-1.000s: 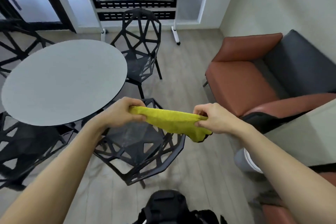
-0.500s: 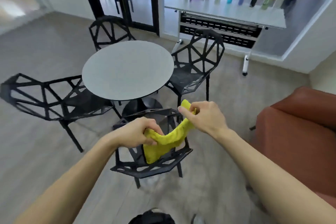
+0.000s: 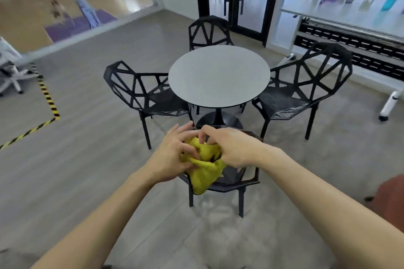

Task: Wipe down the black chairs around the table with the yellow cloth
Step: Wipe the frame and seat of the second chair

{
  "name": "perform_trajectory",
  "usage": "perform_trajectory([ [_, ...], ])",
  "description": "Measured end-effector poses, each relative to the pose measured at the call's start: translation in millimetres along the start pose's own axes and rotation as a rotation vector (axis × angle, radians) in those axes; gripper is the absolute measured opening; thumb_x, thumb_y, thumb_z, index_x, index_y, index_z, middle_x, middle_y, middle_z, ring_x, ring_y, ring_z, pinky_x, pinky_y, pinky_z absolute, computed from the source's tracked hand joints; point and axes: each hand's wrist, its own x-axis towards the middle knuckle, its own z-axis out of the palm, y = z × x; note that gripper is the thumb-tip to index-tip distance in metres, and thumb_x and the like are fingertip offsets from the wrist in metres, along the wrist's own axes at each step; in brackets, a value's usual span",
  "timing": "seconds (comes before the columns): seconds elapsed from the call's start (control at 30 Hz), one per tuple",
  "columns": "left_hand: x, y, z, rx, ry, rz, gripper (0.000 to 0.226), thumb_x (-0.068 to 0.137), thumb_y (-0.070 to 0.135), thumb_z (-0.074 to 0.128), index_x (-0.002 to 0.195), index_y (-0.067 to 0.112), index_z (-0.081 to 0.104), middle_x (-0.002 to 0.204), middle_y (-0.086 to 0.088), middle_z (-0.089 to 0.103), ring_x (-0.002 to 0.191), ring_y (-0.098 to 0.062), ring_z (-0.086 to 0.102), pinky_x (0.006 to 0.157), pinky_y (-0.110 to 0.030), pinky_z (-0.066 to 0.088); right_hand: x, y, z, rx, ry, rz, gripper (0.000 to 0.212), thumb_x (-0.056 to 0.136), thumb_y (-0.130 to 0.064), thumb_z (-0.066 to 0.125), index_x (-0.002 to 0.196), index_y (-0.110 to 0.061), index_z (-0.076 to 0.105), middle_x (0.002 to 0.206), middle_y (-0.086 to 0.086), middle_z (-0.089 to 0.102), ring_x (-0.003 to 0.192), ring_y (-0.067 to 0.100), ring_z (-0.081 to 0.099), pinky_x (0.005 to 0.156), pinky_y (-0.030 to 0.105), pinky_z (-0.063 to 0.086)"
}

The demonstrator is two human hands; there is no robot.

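Both hands are up front and busy. The left hand (image 3: 172, 157) and the right hand (image 3: 229, 148) are each clenched on the cloth (image 3: 203, 170), fingers curled into its folds, bunching it into a wad. The cloth sits between the palms in mid-air, just above the near chair (image 3: 240, 181) at six o'clock of the bench (image 3: 218, 76), and I can't tell whether its hanging end touches that chair.

Orientation: the cloth is crumpled, so there's no clean shape, but its long axis runs roughly up and down, the bulk gathered in the grip at the top and a loose tail drooping toward the seat.

Progress, as I read it: this looks like preparation only. The cloth is being gathered, not pressed flat on any surface, and nothing in view shows whether a chair has been wiped. So I'd call the job near its start, with the near chair the likely first stop.

Beyond it, more chairs wait round the bench: the left chair (image 3: 140, 94) at nine o'clock, the right chair (image 3: 306, 89) at three, and the far chair (image 3: 207, 33) at twelve, none of them touched by a hand.
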Motion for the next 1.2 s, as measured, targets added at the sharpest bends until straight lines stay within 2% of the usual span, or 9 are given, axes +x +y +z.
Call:
perform_trajectory([
  [0.1,-12.8,-5.8,-10.0,-0.089,-0.006,-0.058,0.014,0.086,0.027,0.089,0.090,0.037,0.081,0.110,0.019,0.072,0.127,0.000,0.059,0.124,-0.032,0.031,1.6,-11.0,2.7,0.059,0.082,-0.015,0.046,0.087,-0.014,0.067,0.113,-0.041,0.040,0.099,-0.008,0.068,0.083,0.015,0.061,0.071,0.043,0.056],
  [0.17,-23.9,-5.2,-16.5,-0.167,0.028,-0.091,0.014,0.088,0.022,0.087,0.093,0.032,0.079,0.099,0.016,0.068,0.100,-0.006,0.065,0.090,-0.017,0.048,-2.1,-14.4,7.5,0.155,0.168,-0.023,0.038,0.092,-0.030,0.071,0.114,-0.041,0.042,0.104,-0.013,0.067,0.084,0.010,0.062,0.075,0.037,0.055],
  [0.23,-34.9,-7.8,-24.4,-0.176,0.044,-0.098,0.011,0.092,0.023,0.084,0.098,0.029,0.077,0.097,0.013,0.067,0.092,-0.010,0.065,0.075,-0.023,0.052,-4.7,-16.1,18.6,0.132,0.174,-0.016,0.040,0.088,-0.047,0.078,0.112,-0.044,0.046,0.104,-0.016,0.063,0.087,0.007,0.059,0.076,0.030,0.052],
  [0.4,-59.3,-21.5,-39.7,-0.107,0.023,-0.083,0.009,0.097,0.029,0.078,0.101,0.032,0.070,0.098,0.015,0.067,0.092,-0.007,0.064,0.077,-0.035,0.056,5.0,-14.9,54.2,-0.043,0.227,0.011,0.017,0.092,-0.036,0.078,0.096,-0.031,0.062,0.093,-0.017,0.052,0.085,0.006,0.051,0.077,0.028,0.041],
  [0.57,-76.8,-40.8,-55.6,0.103,-0.047,-0.064,0.020,0.096,0.034,0.077,0.099,0.035,0.058,0.099,0.014,0.062,0.090,-0.011,0.059,0.078,-0.036,0.050,1.5,-32.3,67.3,0.088,0.333,0.089,0.020,0.089,-0.031,0.077,0.087,-0.034,0.057,0.079,-0.012,0.063,0.074,0.007,0.059,0.065,0.023,0.046],
  [0.77,-84.0,-48.3,-32.9,-0.015,-0.113,-0.203,0.040,0.102,0.020,0.070,0.131,0.037,0.048,0.093,0.010,0.063,0.082,-0.010,0.061,0.073,-0.033,0.052,-8.2,-28.9,96.0,0.215,0.301,0.117,0.030,0.091,-0.025,0.070,0.116,-0.033,0.055,0.087,-0.012,0.067,0.076,0.009,0.064,0.069,0.022,0.050],
  [0.93,-53.6,-52.9,-6.5,0.132,-0.273,-0.182,0.009,0.103,0.021,0.067,0.099,0.029,0.064,0.091,0.017,0.060,0.092,-0.016,0.060,0.081,-0.039,0.051,-1.7,5.2,117.0,0.189,0.153,0.223,0.006,0.090,-0.027,0.068,0.086,-0.031,0.067,0.084,-0.009,0.063,0.077,0.007,0.059,0.072,0.027,0.043],
  [1.07,-12.7,-43.8,-7.0,0.217,-0.123,-0.150,0.010,0.103,0.022,0.066,0.110,0.026,0.071,0.103,0.010,0.069,0.099,-0.020,0.065,0.080,-0.042,0.054,8.5,33.1,82.2,0.289,0.245,0.310,0.008,0.092,-0.028,0.070,0.084,-0.031,0.070,0.072,-0.010,0.065,0.065,0.007,0.059,0.064,0.031,0.049],
  [1.2,2.8,-31.2,8.8,0.219,0.042,-0.048,0.017,0.098,0.023,0.072,0.115,0.027,0.074,0.103,0.010,0.070,0.095,-0.017,0.066,0.076,-0.039,0.055,-4.3,61.6,73.2,0.249,0.419,0.257,0.006,0.087,-0.028,0.073,0.092,-0.030,0.072,0.084,-0.010,0.065,0.079,0.010,0.062,0.072,0.029,0.050],
])
